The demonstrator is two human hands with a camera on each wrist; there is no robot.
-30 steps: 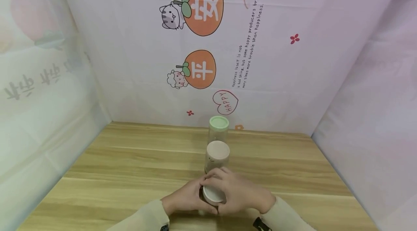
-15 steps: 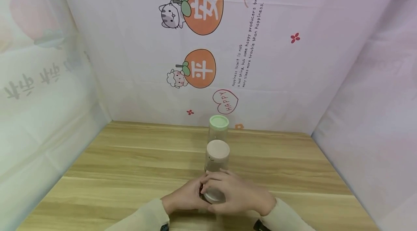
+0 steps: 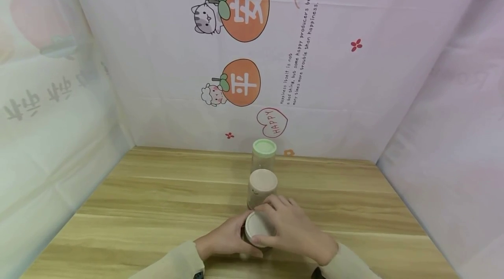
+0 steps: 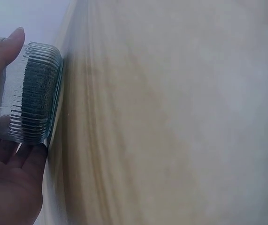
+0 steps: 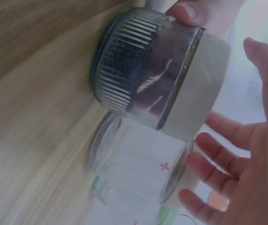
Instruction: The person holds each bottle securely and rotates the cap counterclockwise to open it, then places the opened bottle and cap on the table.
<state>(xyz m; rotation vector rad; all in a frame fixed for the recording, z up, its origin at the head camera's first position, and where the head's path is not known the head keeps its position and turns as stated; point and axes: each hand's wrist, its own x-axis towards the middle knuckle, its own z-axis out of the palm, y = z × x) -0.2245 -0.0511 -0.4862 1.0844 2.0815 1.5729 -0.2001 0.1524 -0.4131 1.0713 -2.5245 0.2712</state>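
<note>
A ribbed glass jar (image 5: 143,70) with dark grainy contents in its lower part stands upright on the table near me. Its white lid (image 3: 258,225) is seated on top. My left hand (image 3: 225,239) grips the jar's side; in the left wrist view its thumb lies along the glass and the other fingers wrap beneath. Over the lid hovers my right hand (image 3: 294,231). In the right wrist view its thumb is held off the lid and its fingers are spread, loosely bent; one fingertip is close to the lid's edge, contact unclear.
Directly behind stands a clear jar with a beige lid (image 3: 263,180). Farther back is another clear jar with a green lid (image 3: 264,148), close to the printed cloth wall (image 3: 177,73). Pale cloth also hangs on both sides of the wooden table (image 3: 157,191).
My right hand, earlier curled around the lid, has spread its fingers and shifted slightly away and right, uncovering more of the lid. My left hand keeps its grip on the jar.
</note>
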